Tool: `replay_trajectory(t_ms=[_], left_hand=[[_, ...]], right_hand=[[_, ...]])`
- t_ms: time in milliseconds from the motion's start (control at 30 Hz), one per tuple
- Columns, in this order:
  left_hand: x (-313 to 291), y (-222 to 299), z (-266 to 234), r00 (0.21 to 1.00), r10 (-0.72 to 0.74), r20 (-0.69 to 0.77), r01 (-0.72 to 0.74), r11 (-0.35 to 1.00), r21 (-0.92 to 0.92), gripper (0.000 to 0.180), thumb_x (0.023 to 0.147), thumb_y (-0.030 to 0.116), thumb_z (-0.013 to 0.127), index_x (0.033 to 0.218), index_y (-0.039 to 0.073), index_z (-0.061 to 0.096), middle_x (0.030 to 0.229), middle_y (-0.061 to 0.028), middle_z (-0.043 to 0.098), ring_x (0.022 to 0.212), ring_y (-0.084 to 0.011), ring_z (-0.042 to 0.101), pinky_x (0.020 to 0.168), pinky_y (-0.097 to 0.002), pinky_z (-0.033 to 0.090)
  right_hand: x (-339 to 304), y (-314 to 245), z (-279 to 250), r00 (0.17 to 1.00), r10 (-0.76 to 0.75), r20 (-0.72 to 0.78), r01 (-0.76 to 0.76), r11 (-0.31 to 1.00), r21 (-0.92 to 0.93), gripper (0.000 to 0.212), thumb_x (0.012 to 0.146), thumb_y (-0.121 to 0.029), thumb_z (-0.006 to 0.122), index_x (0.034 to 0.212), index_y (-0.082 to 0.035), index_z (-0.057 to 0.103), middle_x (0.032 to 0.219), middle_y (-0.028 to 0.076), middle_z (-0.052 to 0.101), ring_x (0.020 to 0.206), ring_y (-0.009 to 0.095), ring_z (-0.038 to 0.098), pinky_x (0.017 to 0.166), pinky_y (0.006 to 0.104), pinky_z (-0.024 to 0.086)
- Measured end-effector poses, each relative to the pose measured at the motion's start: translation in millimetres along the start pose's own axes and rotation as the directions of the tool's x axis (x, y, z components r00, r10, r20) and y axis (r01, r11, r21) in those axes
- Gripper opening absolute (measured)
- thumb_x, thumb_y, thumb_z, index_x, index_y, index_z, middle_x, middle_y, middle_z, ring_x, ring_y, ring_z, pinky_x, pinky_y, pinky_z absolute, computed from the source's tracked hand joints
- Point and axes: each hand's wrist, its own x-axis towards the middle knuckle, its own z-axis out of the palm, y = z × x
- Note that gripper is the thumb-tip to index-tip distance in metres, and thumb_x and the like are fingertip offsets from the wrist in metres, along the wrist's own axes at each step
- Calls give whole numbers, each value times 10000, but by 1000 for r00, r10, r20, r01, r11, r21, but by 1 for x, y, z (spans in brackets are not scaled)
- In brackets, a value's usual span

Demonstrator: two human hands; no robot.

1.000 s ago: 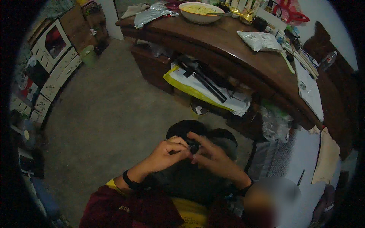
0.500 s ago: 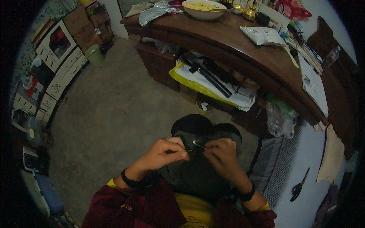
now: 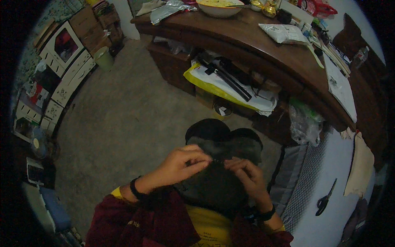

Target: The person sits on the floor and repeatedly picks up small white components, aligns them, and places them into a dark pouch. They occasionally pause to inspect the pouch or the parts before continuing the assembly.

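Observation:
Over my lap, my left hand (image 3: 187, 164) and my right hand (image 3: 249, 175) face each other with a narrow gap between their fingertips. On the left, thumb and forefinger press together in a pinch. The right fingers are bent and drawn together too. Something small, thin and dark seems to run between the fingertips, but it blends into the dark trousers (image 3: 214, 185) and its kind cannot be made out. Each wrist carries a dark band. Away to the right, scissors (image 3: 326, 198) with black handles lie on the pale bed surface (image 3: 308, 226).
A brown wooden desk (image 3: 238, 31) curves across the far side, bearing a bowl (image 3: 220, 9) of yellow food and a white packet (image 3: 284, 33). Its open shelf holds a yellow-edged bag (image 3: 230, 92) and a black rod-like object (image 3: 232, 84). A white cabinet (image 3: 72, 80) and green bin (image 3: 103, 58) stand left.
The fingertips of my hands have shifted slightly, the left ones rightward and up. A small whitish piece and dark thing seen between them before no longer show clearly.

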Motion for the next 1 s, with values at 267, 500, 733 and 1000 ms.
replay_trajectory(t_ms=[267, 500, 733, 1000], left_hand=[[48, -10, 38, 984, 177, -15, -176, 981, 77, 543, 778, 79, 691, 1275, 41, 476, 1201, -129, 568, 1106, -258, 551, 934, -364, 443], [58, -16, 48, 997, 43, -69, -55, 983, -176, 469, 801, 64, 684, 1231, 39, 498, 1046, -81, 643, 993, -164, 593, 881, -319, 462], [58, -20, 43, 997, 22, -69, -31, 992, -123, 400, 835, 70, 657, 1206, 47, 511, 926, -52, 676, 895, -131, 610, 820, -292, 477], [57, -22, 42, 999, -31, -30, 26, 987, -160, 360, 874, 122, 613, 1215, 53, 523, 983, -53, 658, 917, -130, 588, 823, -298, 473]], right_hand=[[7, -14, -8, 981, -187, -53, 144, 884, -444, 99, 827, -83, 622, 910, -69, 672, 1078, 84, 611, 1070, 265, 527, 951, 395, 383], [16, -8, -15, 988, -147, -45, 91, 794, -601, 142, 796, -84, 645, 929, -46, 675, 1088, 113, 589, 1044, 269, 516, 915, 356, 375], [5, -25, -27, 919, -394, -20, 191, 490, -850, 291, 741, -67, 632, 1031, -91, 638, 1062, 84, 572, 969, 276, 534, 840, 381, 423], [15, -3, -18, 825, -135, 549, 563, 289, -774, 313, 719, -94, 565, 1024, -87, 637, 949, 65, 557, 908, 261, 529, 844, 400, 451]])
